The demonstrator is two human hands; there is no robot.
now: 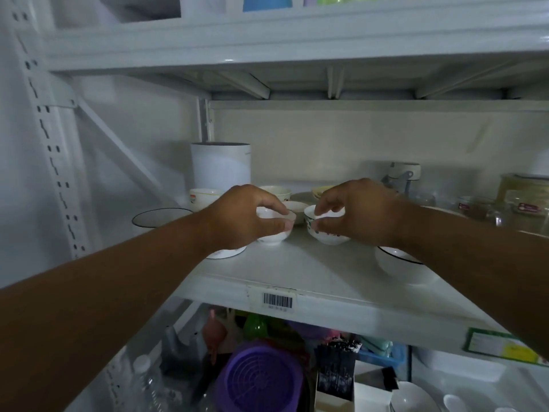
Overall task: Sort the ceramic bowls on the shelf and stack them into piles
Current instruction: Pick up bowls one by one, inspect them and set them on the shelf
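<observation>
On the white shelf (297,263), my left hand (243,215) grips a small white bowl (271,237) by its rim, thumb in front and fingers over the top. My right hand (353,212) pinches the rim of a small white bowl with a dark pattern (326,236) just to the right. The two bowls stand a little apart. A large black-rimmed bowl (160,218) sits at the left, partly behind my left forearm, and another black-rimmed bowl (401,266) sits at the right under my right wrist. More small bowls (205,196) stand behind my hands.
A tall white canister (221,166) stands at the back left. A white flask (404,173) and glass jars (523,200) crowd the back right. The upper shelf's underside (297,84) hangs close above. Plastic items and bowls fill the lower shelf (261,379).
</observation>
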